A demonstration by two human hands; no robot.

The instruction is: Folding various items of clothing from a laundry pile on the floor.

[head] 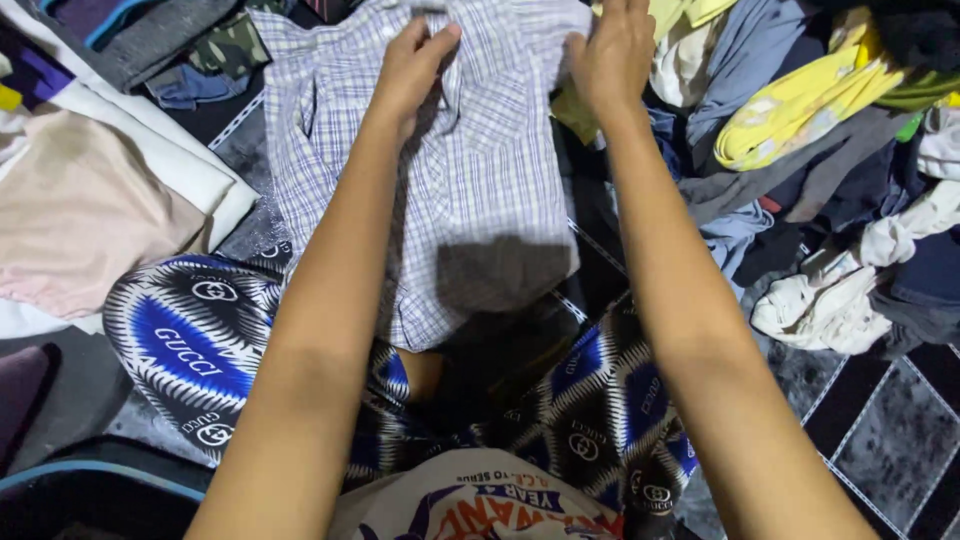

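A white shirt with a fine blue and purple check [480, 160] lies spread in front of me, its collar end away from me. My left hand [412, 65] pinches the cloth near the collar, fingers closed on it. At the shirt's upper right edge, my right hand [612, 55] grips the fabric by the shoulder. Both forearms reach out over my knees, which are covered in blue, black and white patterned cloth [190, 340].
Folded pale pink and white garments [90, 200] are stacked at the left. A loose heap of clothes [830, 150], yellow, grey, blue and white, fills the right side. Dark patterned flooring [890, 440] shows at the lower right.
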